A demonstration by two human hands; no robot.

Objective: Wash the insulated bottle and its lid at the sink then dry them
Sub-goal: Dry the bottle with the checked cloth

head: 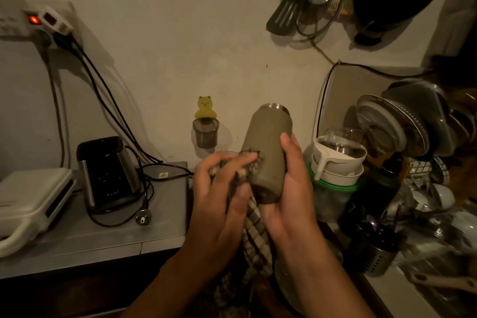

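Olive bottle (268, 142), right hand (289, 204); checked cloth (255, 230), left hand (219, 201); appliance (108, 173) lettering illegible.

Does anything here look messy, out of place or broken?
The pile of dishes on the right is crowded and leaning. A loose plug lies on the counter beside the black appliance. The bottle, held against a checked cloth, looks undamaged.

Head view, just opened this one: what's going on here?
A person is drying the insulated bottle. The right hand holds it tilted, steel mouth up, with no lid on it. The left hand grips a checked towel and presses it against the bottle's lower side; the rest of the towel hangs down between the hands. I cannot pick out the lid in the crowded dish rack at right.
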